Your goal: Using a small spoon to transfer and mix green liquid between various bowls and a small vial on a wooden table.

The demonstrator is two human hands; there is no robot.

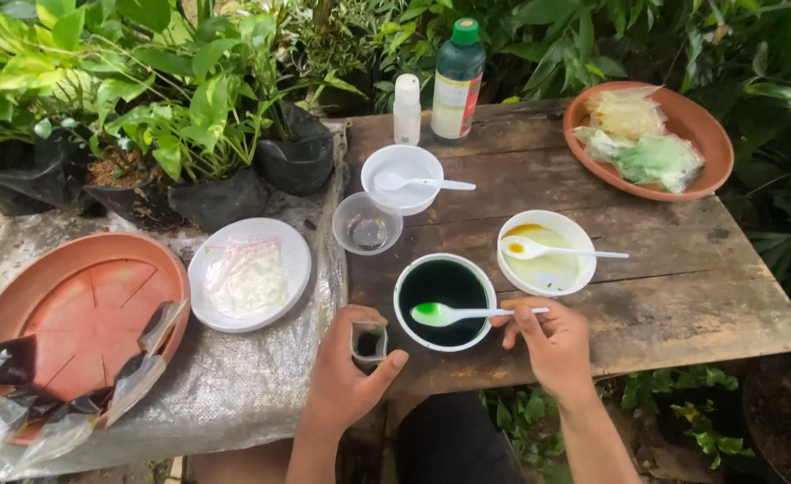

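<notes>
Green liquid already in bowl point(445, 287). Left hand point(346, 372) clamped on small bag point(368, 343), held open and unfilled; right hand point(552, 345) pinching spoon point(467, 313), scoop resting in the green.

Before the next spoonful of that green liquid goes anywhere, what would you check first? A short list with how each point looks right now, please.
1. Spoon grip: right hand pinches the handle of the white spoon: ok.
2. Spoon load: its bowl looks green and lies over the dark liquid in the green bowl: ok.
3. Small pouch in the left hand: mouth held open and facing up: ok.
4. Pouch beside the bowl's rim, so a short way to carry: ok.
5. Bowl standing flat on the wooden table: ok.
6. What the pouch already holds: cannot tell.
</notes>
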